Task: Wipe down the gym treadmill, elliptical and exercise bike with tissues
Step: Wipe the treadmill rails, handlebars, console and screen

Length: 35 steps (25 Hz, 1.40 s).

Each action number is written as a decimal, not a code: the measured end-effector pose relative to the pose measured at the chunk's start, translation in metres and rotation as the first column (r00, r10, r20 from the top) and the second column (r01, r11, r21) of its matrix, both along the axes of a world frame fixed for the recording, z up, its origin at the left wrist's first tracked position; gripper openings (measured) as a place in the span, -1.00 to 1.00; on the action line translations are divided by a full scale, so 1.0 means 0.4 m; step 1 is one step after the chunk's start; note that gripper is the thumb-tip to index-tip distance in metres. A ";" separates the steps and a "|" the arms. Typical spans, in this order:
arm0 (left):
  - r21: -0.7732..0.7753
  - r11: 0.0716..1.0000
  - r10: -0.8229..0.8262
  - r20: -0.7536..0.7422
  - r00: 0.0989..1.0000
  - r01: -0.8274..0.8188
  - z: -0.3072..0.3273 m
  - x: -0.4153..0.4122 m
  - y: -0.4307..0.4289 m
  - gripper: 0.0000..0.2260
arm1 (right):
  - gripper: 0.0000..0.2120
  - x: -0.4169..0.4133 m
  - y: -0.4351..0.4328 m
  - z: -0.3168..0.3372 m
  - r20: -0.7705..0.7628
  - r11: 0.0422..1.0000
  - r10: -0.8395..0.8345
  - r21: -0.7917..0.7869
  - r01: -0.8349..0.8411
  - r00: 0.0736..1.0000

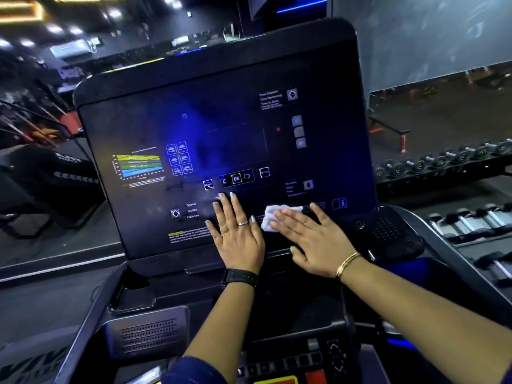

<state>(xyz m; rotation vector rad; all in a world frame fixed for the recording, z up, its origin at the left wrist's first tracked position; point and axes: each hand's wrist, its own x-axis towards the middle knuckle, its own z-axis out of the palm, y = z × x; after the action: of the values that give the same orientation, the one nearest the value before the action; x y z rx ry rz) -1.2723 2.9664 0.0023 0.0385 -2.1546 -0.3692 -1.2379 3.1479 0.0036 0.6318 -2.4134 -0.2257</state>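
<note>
The dark recessed pocket [133, 284] at the console's lower left is too shadowed to show any contents. One crumpled white tissue [270, 217] lies low on the glossy black treadmill console panel [138, 128], pinned under the straight fingers of the right hand [315, 239] — flat, not curled. The left hand [238, 236] rests just beside it, its fingers straight and spread on the panel. Part of the tissue hides beneath the fingers; the panel's small print is blurred — unreadable.
</note>
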 end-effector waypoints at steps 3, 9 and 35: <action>-0.010 1.000 -0.011 0.003 1.000 0.012 -0.001 0.004 0.051 -0.42 | -0.35 -0.053 0.085 0.082 -0.053 0.976 -0.179 -0.136 0.171 0.982; -0.023 0.999 -0.042 0.015 0.999 0.043 -0.013 0.016 0.164 -0.43 | -0.29 0.012 0.127 -0.019 0.035 0.959 -0.189 -0.207 0.192 0.981; -0.124 0.987 -0.092 0.049 0.995 0.098 -0.029 0.021 0.281 -0.41 | -0.30 0.058 0.247 -0.082 0.208 0.844 -0.279 -0.413 0.343 0.938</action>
<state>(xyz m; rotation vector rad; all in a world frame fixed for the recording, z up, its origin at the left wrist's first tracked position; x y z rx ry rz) -1.2638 3.0788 -0.0092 -0.1293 -2.2229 -0.2884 -1.2148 3.2465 -0.0291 0.0418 -2.5692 0.2475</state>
